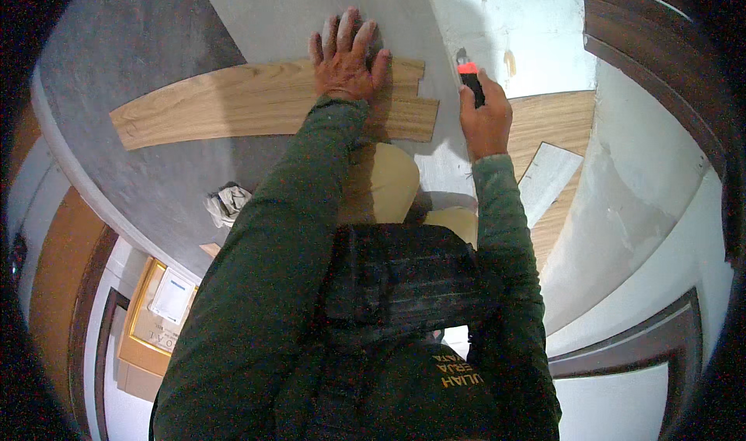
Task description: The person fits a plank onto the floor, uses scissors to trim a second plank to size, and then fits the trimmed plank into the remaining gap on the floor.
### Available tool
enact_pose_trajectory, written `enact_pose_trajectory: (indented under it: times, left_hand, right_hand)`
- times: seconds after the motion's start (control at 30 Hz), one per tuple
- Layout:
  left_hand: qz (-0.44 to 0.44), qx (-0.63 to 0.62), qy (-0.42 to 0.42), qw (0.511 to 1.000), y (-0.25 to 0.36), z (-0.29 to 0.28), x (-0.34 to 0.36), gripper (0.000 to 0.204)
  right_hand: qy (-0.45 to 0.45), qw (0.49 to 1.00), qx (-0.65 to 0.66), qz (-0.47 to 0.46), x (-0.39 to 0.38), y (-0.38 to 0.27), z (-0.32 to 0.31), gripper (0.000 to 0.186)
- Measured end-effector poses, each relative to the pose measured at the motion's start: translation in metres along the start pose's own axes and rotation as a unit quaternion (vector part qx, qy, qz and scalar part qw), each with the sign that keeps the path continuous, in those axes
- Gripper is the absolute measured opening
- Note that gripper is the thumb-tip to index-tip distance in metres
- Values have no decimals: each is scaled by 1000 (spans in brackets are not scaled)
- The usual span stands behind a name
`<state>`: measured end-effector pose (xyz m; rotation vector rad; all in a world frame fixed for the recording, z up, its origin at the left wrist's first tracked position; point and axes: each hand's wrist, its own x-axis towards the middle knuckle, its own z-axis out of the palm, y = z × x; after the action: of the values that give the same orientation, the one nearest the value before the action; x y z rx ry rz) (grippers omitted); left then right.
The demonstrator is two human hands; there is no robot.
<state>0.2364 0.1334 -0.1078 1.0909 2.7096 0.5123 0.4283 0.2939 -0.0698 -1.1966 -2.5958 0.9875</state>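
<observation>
Across the left and middle of the grey floor (132,68), the long wood-look plank (202,107) lay flat. I looked on from far away and thought it was thin and not very heavy. It seemed stiff, but I guessed a piece that long could bend and wobble if lifted by just one end. Its face looked smooth, so dusty fingers might slip a bit. I would have held it by both long edges, close to the middle. Nearer the body, a crumpled pale cloth (229,205) sat on the floor, soft and light, easy to pinch anywhere.

Next came the left hand (344,60). It was flat with its fingers spread, the palm over the plank and the fingertips past its far edge. The plank's right end had a step in it, and I thought those corners could chip, so I would not have held it there.

Farther right, the right hand (487,118) was wrapped around a black and red tool (472,83) that looked like a cutter. It seemed small, light and hard. The handle was the safe part; the grey tip could be sharp. Last, a pale grey strip (552,178) lay on wood-look boards (544,115).
</observation>
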Motion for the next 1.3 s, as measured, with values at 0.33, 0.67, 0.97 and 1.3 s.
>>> enact_pose_trajectory:
  times: [0.33,0.67,0.97,1.3]
  left_hand:
    - [8,-13,19,1000,0,-3,0,54]
    - [10,-12,27,1000,1,2,1,52]
    - [33,-6,50,998,-5,6,3,54]
    - [57,27,32,997,-9,6,3,70]
  right_hand:
    - [-4,999,35,6,-11,4,-1,40]
    - [2,995,46,91,-2,0,-11,54]
    - [22,954,172,244,-85,12,-35,54]
    - [64,988,79,119,-74,30,-40,49]
